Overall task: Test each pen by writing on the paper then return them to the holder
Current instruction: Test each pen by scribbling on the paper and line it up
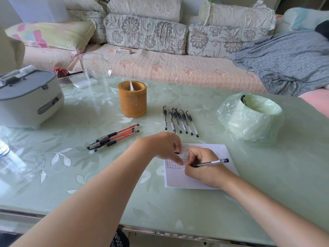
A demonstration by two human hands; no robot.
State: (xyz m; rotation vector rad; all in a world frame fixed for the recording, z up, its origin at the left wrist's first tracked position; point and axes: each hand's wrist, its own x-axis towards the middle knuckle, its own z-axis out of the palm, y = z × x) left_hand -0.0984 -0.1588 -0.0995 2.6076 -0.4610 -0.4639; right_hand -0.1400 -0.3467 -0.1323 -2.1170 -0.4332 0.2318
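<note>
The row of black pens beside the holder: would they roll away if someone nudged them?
Probably only a little: the black pens seem to have cap clips that should catch. The table looks glossy, so they may slide easily. Slim plastic, likely light.

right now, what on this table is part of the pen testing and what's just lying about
Job: paper, held pen, pen cap, black pens, red pens, holder.
Lying about: glass jug, grey-lidded appliance, green bagged bin.

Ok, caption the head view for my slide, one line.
Right hand tests a black pen on the paper, left hand pinching its cap, spare pens beside the bamboo holder.
</note>
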